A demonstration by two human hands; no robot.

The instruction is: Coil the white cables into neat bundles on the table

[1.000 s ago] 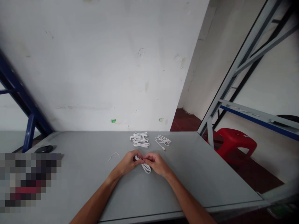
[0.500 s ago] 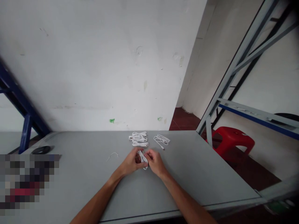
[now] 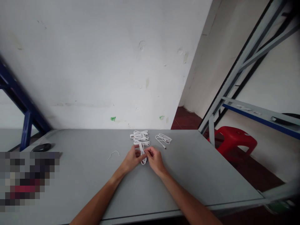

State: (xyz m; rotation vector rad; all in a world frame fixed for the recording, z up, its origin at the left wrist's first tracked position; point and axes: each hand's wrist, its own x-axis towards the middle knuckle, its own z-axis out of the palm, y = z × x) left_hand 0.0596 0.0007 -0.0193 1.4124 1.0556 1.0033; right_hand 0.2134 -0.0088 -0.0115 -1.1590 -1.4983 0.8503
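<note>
Coiled white cable [image 3: 143, 160] upright between hands, over grey table [image 3: 199, 178], just in front of bundled white cables [image 3: 141, 136]. Left hand [image 3: 131, 159]: fingers and thumb clamped on coil's middle. Right hand [image 3: 155, 160]: fingertips drawn together at coil's side; cannot tell whether they pinch anything. Steady, snug hold at middle best keeps loops even. Looser cable coil [image 3: 164, 138] lies beyond right hand; thin white strand [image 3: 114, 152] left.

Looped white cable [image 3: 143, 160], bunched long and narrow, over the grey tabletop [image 3: 201, 178], near coiled white cables [image 3: 140, 136]
</note>
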